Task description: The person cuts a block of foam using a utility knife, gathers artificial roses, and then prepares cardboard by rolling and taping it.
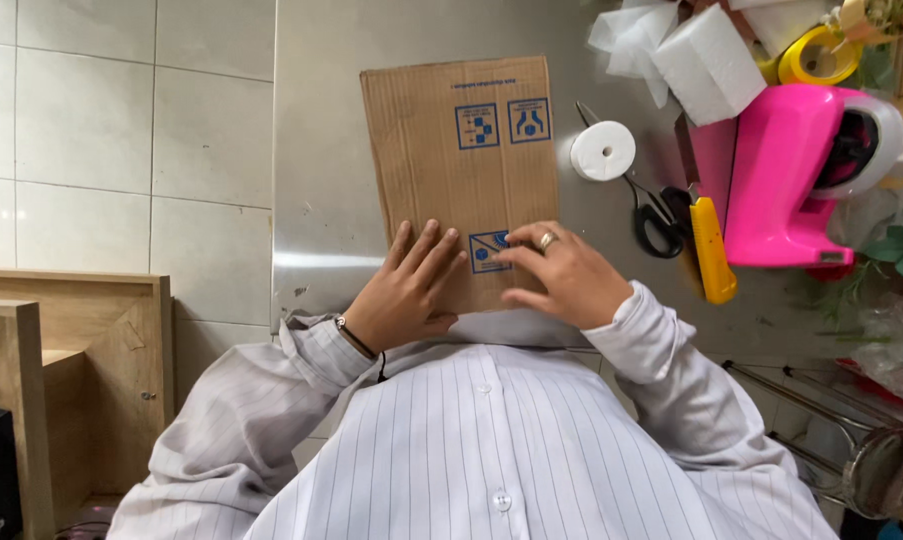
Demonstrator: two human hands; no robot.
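Craft workshop: steel table, tape dispenser, scissors, foam.

We see a brushed steel worktable standing against a floor of large pale grey tiles with thin dark joints. At the left edge stands light wooden furniture (a cabinet, as far as we can tell) with an open shelf and small metal fittings. The light is soft and even, and it leaves a pale glare band across the steel.
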